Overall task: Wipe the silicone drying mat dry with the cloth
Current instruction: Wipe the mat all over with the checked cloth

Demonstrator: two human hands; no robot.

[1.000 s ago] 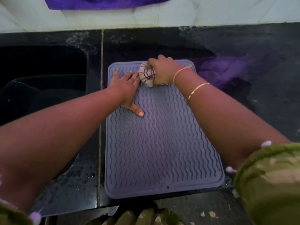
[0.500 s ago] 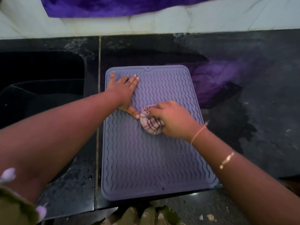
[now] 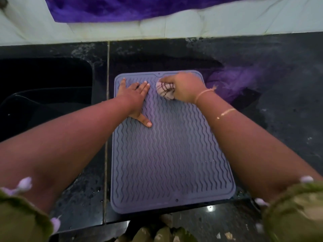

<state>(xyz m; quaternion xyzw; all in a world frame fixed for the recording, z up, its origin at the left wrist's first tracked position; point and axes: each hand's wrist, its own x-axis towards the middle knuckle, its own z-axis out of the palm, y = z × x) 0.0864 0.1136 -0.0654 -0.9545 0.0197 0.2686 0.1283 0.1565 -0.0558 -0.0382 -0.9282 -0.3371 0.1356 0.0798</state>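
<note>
Looking down from my head, the mat (image 3: 171, 154) lies on the counter (image 3: 279, 119) with its long axis running from the front edge toward the back. My right hand (image 3: 185, 87) grips the bunched cloth (image 3: 165, 90) at the mat's far end, toward the counter's back edge. My left hand (image 3: 134, 96) presses flat, fingers spread, just beside it. Nearly the whole mat lies between cloth and me, so I judge the next stroke should pull frontward.

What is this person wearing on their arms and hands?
Both arms are bare below short olive-green sleeves. The left sleeve and right sleeve are edged with small lilac bobbles. By the right hand the wrist carries a thin orange-gold band, with a shiny gold bangle further up the forearm. The left hand wears nothing that shows.
</note>
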